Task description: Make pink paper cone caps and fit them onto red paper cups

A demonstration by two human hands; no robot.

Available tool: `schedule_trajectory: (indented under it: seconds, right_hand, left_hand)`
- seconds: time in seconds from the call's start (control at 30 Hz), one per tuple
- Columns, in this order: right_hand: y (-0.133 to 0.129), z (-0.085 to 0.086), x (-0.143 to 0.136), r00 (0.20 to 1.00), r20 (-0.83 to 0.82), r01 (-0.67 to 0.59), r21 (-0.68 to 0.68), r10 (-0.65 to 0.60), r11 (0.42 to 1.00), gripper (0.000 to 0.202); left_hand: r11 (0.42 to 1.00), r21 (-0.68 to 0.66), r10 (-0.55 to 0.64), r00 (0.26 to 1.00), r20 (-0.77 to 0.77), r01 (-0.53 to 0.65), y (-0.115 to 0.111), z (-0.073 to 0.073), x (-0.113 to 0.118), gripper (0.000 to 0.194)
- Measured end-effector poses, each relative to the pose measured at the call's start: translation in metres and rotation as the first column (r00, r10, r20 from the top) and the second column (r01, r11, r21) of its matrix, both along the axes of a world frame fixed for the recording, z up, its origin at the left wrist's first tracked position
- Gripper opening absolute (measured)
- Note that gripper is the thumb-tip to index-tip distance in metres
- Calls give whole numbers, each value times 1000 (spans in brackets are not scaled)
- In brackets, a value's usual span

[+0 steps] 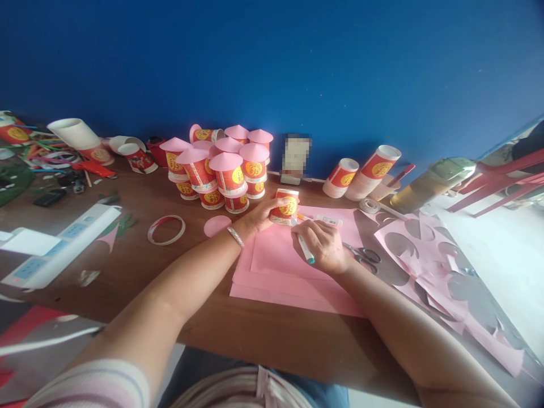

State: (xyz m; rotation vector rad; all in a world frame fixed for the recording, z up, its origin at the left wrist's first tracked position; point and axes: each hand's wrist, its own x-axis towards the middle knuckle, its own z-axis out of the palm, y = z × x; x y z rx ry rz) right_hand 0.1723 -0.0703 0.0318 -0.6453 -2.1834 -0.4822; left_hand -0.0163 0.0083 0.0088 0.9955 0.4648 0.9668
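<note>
The hands [323, 245] hold a marker [305, 247] and a gold-lettered red cup [284, 206].

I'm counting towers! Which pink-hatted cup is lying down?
The cup at the back, its pink hat on the left; the other hatted cups stand upright.

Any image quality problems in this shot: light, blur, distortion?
Head view: wide-angle stretch, forearms and edge items elongated; floor at right washed out; left-edge clutter soft; shadow on pink paper by the right forearm; patch over the phone pixelated; held cup readable, fine print unclear.
</note>
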Motion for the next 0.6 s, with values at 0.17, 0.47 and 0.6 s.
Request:
schedule_trajectory:
  seconds: [0.17,0.47,0.6]
  right_hand:
    - [0,-1,1,1000,22,-1,-20,1,1000,13]
    - [-1,3,0,999,11,-41,8,41,999,16]
    - [-2,0,-1,997,28,-67,0,67,998,17]
  left_hand:
    - [1000,8,12,1000,-5,-12,-1,2,0,39]
    - [1000,-10,17,1000,-2,-17,-2,4,1,37]
    - [1000,-6,12,1000,16,-11,-3,7,2,31]
